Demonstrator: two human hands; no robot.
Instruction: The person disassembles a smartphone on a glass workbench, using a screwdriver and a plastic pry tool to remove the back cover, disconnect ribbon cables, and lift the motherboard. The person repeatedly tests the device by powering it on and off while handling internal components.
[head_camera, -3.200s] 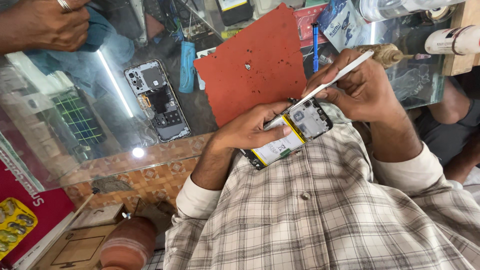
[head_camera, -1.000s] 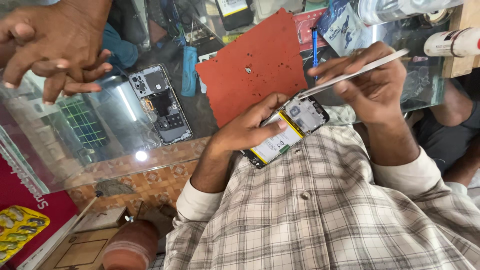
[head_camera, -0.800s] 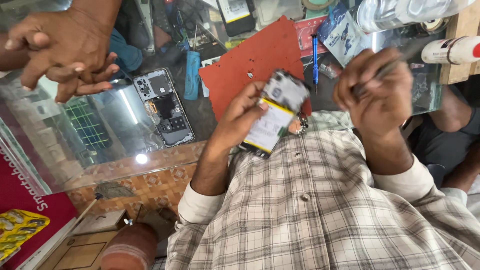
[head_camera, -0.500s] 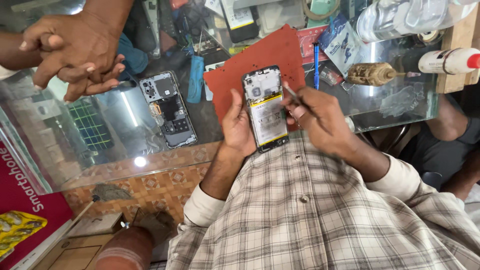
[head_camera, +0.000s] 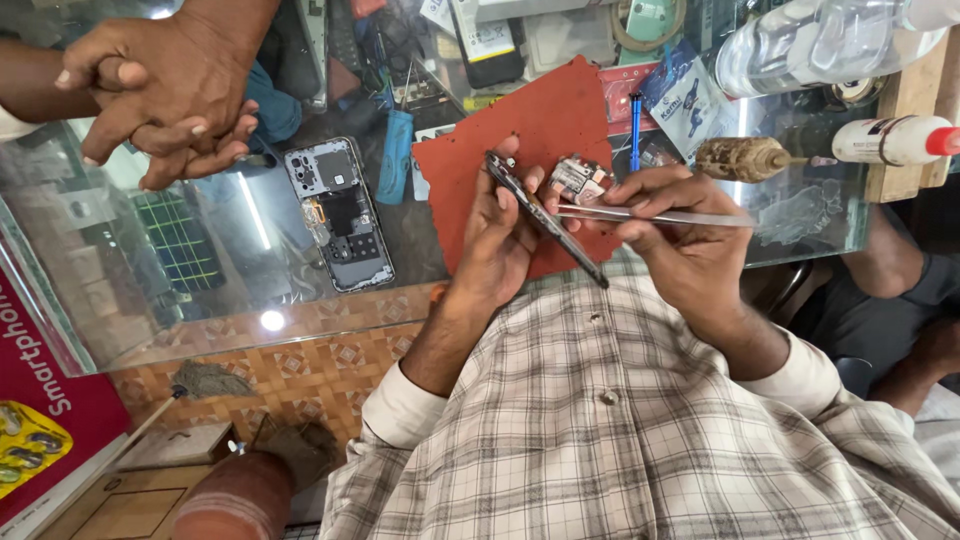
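My left hand (head_camera: 500, 245) grips an opened phone (head_camera: 545, 220), turned edge-on so only its thin side shows, above a red work mat (head_camera: 530, 120). My right hand (head_camera: 680, 240) holds slim metal tweezers (head_camera: 650, 215), their tip pointing left at the phone's edge. A small loose phone part (head_camera: 578, 180) lies on the mat just behind the fingers of both hands.
A phone back frame (head_camera: 340, 215) lies on the glass counter (head_camera: 200, 290) at left. Another person's clasped hands (head_camera: 170, 85) rest on the counter's far left. A blue pen (head_camera: 634, 130), a brush (head_camera: 745, 158), bottles (head_camera: 890, 140) and a blue tool (head_camera: 395, 155) stand around the mat.
My left hand has turned the phone from face-up to edge-on. My right hand has swung the tweezers level, tip at the phone's side. The other person's hands stayed clasped.
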